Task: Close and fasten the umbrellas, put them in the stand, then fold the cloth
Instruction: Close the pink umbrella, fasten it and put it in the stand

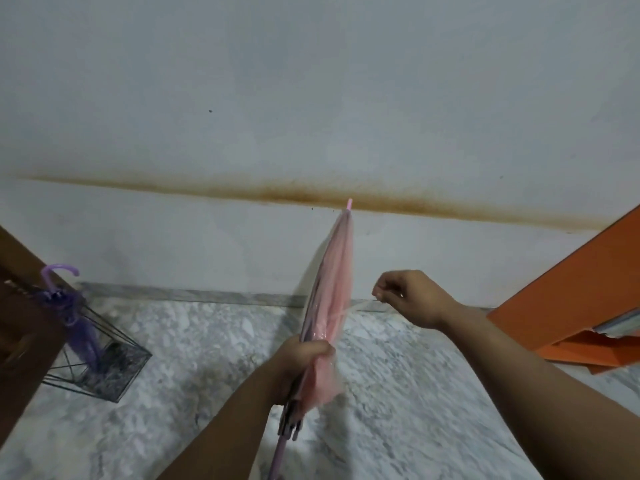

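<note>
We hold the closed pink umbrella (332,289) mid-frame, tip pointing to 12 o'clock at the stained wall (311,98). Our left hand (298,362) grips its gathered canopy near the ribs; our right hand (405,292), at 3 o'clock of it, pinches its clear fastening strap (360,305), pulled taut. At 9 o'clock, a purple umbrella (74,317) stands in the wire stand (114,368) on the marble floor (398,393).

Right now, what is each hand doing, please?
Left hand: grips the folded pink umbrella around its canopy.
Right hand: pinches the umbrella's clear strap, pulled out sideways.
</note>
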